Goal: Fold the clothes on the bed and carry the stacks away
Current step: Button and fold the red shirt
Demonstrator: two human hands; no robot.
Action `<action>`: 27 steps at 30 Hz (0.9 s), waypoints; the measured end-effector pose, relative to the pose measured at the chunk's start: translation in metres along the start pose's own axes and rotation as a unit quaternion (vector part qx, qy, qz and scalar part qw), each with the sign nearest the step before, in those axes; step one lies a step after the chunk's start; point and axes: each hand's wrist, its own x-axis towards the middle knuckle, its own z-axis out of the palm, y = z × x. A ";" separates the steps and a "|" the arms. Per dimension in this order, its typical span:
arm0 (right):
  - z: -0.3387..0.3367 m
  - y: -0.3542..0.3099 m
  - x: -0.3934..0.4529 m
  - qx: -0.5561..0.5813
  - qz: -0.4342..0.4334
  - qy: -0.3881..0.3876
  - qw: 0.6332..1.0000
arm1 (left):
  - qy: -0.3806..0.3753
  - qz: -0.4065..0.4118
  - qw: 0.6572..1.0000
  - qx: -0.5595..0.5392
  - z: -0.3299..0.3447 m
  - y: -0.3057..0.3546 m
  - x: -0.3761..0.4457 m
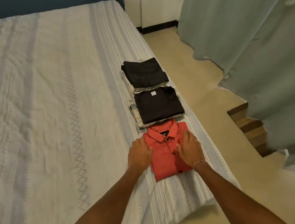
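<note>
Head view: the folded red shirt [167, 153] lies by the bed [59, 108]'s right edge, beside two dark-topped stacks [158, 104]. Left hand [139, 153] and right hand [190, 150] rest flat on it, fingers relaxed, grasping nothing. Best to smooth outward evenly, then lift from underneath.

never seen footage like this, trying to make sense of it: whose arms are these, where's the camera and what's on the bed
There is no machine here. The one picture comes from a camera worn on a person's head, looking down at their own arms. On the bed, near its right edge, lie three piles in a row: a far stack and a middle stack, each with a dark top, and a folded red shirt nearest. The left hand and right hand rest flat on the shirt; nothing is lifted.
</note>
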 end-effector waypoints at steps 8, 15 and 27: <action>-0.085 -0.111 -0.028 0.005 -0.096 -0.001 0.995 | 0.006 0.128 0.986 0.104 -0.134 0.001 -0.033; -0.133 -0.194 -0.048 -0.002 -0.101 0.013 0.995 | 0.015 0.151 0.980 0.131 -0.208 -0.020 -0.062; -0.155 -0.246 -0.092 -0.049 -0.052 0.046 0.996 | 0.009 0.256 0.949 0.185 -0.265 -0.036 -0.070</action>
